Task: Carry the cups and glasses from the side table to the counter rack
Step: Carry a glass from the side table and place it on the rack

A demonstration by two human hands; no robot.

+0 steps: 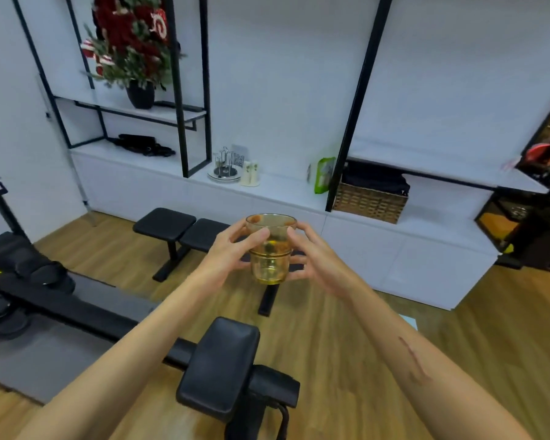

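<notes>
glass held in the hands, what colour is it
Amber, see-through glass, seen in the head view, held in both hands.

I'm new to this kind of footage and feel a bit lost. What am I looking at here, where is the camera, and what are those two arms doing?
There is no machine here: these are a person's two bare arms, filmed by one wide-angle camera worn on the person's head, looking forward and down. That is why straight lines bend near the edges.

The left hand and the right hand hold stacked amber see-through glasses between them, in the air above a wooden floor. The left thumb and fingers curl round the stack; the right hand's fingers touch its other side.

Ahead runs a long white counter. On it stands a small wire cup rack on a round plate, with a pale cream cup beside it, and further right a woven basket. The black padded benches below are gym equipment.
</notes>
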